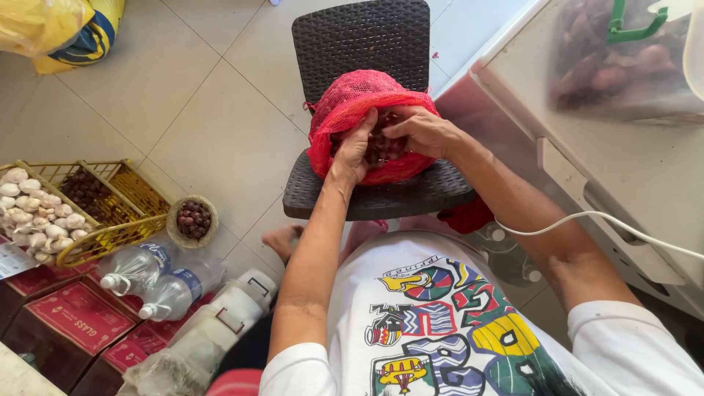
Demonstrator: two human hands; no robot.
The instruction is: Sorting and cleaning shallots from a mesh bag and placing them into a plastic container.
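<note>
A dark woven chair [381, 192] on the tiled floor [213, 110] carries a red mesh sack [345, 103] of small dark bulbs [381, 149]

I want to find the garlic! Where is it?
The garlic bulbs are at the far left of the head view, piled in a yellow wire basket on the floor, beside a small round bowl of dark shallots.

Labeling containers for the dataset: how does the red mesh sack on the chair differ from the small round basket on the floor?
The red mesh sack is soft netting, large, sits on the dark woven chair, and both hands, left hand and right hand, are at its opening. The small round basket is rigid, tan, much smaller, rests on the tiled floor and is untouched. Both hold small dark reddish bulbs.
</note>
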